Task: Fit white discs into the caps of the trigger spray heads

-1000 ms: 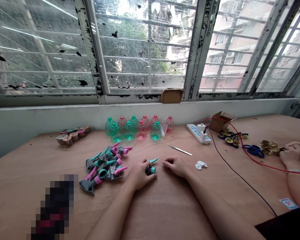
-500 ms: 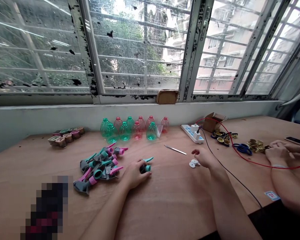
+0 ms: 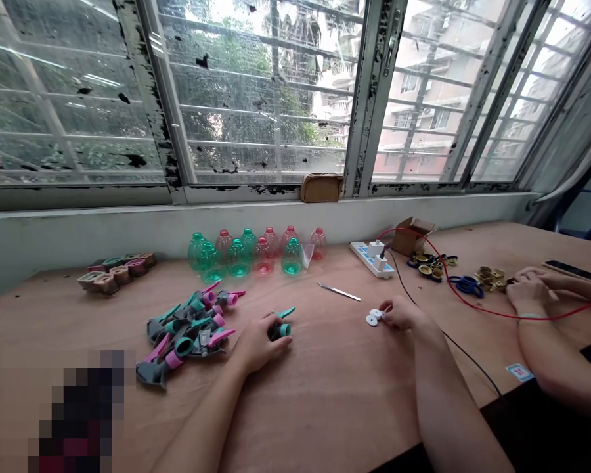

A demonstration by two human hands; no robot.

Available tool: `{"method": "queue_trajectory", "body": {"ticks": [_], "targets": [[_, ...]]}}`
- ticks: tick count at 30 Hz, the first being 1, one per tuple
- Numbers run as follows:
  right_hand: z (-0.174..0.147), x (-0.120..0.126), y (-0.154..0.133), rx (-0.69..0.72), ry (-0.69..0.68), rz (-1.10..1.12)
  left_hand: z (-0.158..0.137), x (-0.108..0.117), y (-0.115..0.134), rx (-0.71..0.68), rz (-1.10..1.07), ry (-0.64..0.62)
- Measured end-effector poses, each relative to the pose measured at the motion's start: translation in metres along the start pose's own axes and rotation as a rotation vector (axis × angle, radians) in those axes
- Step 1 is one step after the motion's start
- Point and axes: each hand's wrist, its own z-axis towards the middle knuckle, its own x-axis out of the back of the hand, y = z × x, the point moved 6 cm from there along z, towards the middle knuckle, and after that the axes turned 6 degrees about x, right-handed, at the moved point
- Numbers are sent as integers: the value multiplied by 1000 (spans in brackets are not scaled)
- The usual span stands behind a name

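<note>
My left hand is wrapped round a spray bottle trigger head with a teal lever and a teal screw collar; most of its grey body is hidden by the fingers. Left of that hand lies a pile of similar trigger heads, grey with pink or teal parts. My right hand has its fingertips pinched at the right side of a small cluster of white discs on the table. The fingers partly cover the disc they grip.
Green and pink clear bottles stand by the wall. Tweezers lie mid-table, and a power strip trails a cable past my right forearm. Blue scissors, gold parts and another person's hands are at the right.
My right hand has lowered onto the white discs, its fingers closing at their edge. The left hand keeps its hold on the trigger head. The whole view has shifted slightly.
</note>
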Motion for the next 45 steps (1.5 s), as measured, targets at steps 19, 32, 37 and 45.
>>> {"method": "queue_trajectory", "body": {"ticks": [19, 32, 37, 45], "targets": [[-78, -40, -183, 727, -61, 387, 2, 2, 3, 17, -8, 12], [-74, -133, -188, 791, -170, 822, 2, -2, 1, -10, -115, -38], [-73, -131, -185, 814, -54, 685, 2, -4, 2, -43, -94, -16], [-80, -122, -186, 934, 32, 545, 2, -4, 2, -38, -65, -15]]}}
